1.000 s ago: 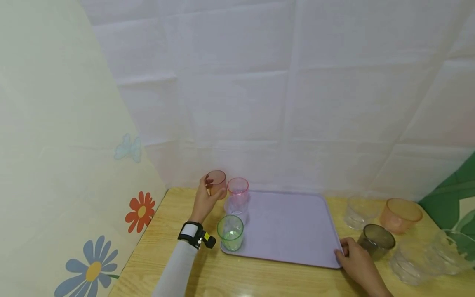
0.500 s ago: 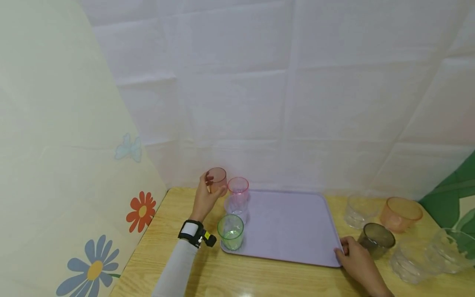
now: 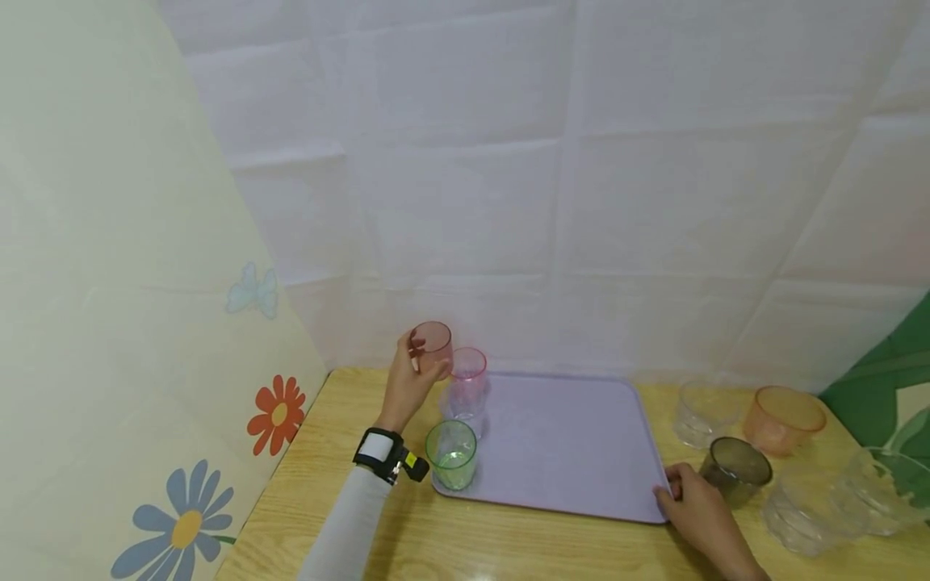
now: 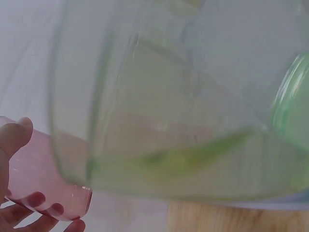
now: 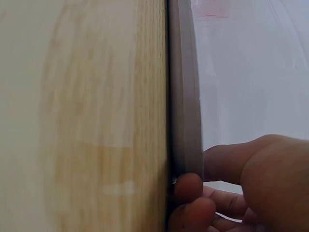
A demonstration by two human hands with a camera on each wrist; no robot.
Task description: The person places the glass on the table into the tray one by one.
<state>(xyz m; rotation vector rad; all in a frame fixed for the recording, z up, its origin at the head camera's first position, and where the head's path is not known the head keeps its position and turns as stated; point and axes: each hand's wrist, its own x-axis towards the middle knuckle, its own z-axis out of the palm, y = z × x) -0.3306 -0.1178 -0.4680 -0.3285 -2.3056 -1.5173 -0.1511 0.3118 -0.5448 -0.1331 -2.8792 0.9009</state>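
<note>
My left hand [image 3: 409, 386] holds a reddish-pink see-through cup [image 3: 434, 352] around its side, above the back left of the lilac tray [image 3: 567, 444]. In the left wrist view the fingers wrap under the pink cup [image 4: 46, 174], while a green-tinted cup [image 4: 169, 121] fills the foreground. Along the tray's left side stand a bright pink cup [image 3: 468, 367], a clear cup [image 3: 465, 407] and a green cup [image 3: 452, 460]. My right hand [image 3: 697, 508] pinches the tray's front right corner; the right wrist view has its thumb and fingers on the tray edge [image 5: 186, 96].
Right of the tray are a dark grey cup [image 3: 736, 472], an orange bowl [image 3: 785, 420], a clear glass [image 3: 697, 415] and clear scalloped bowls [image 3: 802, 512]. The wooden table [image 3: 320, 484] meets a white-draped wall behind and a flowered wall at left.
My left hand has lifted the reddish-pink cup slightly and shifted it to the right, toward the bright pink cup. The right hand stays on the tray corner.
</note>
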